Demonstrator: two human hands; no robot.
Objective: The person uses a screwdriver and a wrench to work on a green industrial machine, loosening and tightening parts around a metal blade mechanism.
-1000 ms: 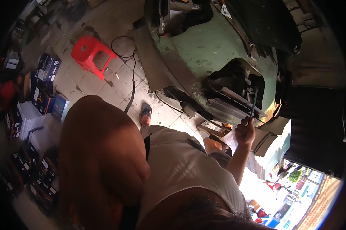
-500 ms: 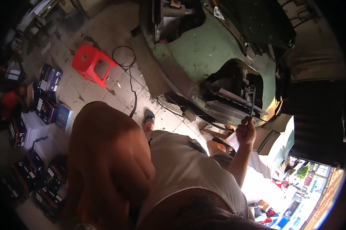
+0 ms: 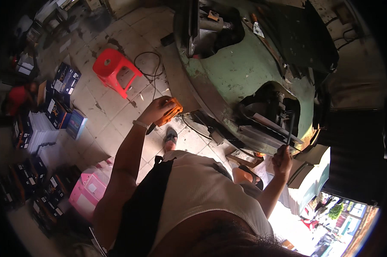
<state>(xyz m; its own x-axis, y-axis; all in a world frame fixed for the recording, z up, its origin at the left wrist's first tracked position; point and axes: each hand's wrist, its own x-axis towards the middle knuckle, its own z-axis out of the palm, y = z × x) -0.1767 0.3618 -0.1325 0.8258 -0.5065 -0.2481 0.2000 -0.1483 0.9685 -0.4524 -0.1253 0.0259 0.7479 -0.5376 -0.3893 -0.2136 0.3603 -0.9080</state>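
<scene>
My left hand (image 3: 159, 109), wearing a band at the wrist, is closed round an orange object (image 3: 172, 114) held above the floor, left of the green machine (image 3: 227, 64). Its exact kind I cannot make out. My right hand (image 3: 282, 160) grips the lower end of a long L-shaped metal bar (image 3: 290, 130). The bar's upper end reaches into the machine's dark near opening, beside a clamp-like part (image 3: 280, 103) and flat metal strips (image 3: 270, 122). Where the bar's tip meets the mechanism is hard to see.
A red plastic stool (image 3: 112, 68) stands on the tiles at the left, beside a looped black cable (image 3: 148, 75). Dark cartons (image 3: 58, 111) and paper stacks (image 3: 41, 132) line the left side. A pink case (image 3: 88, 192) sits near my left arm. Thick paper stacks (image 3: 313, 171) are at the right.
My left arm, which was raised close to the camera, has stretched forward, bringing the orange object into view. My right hand keeps its hold on the bar. The view has shifted slightly.
</scene>
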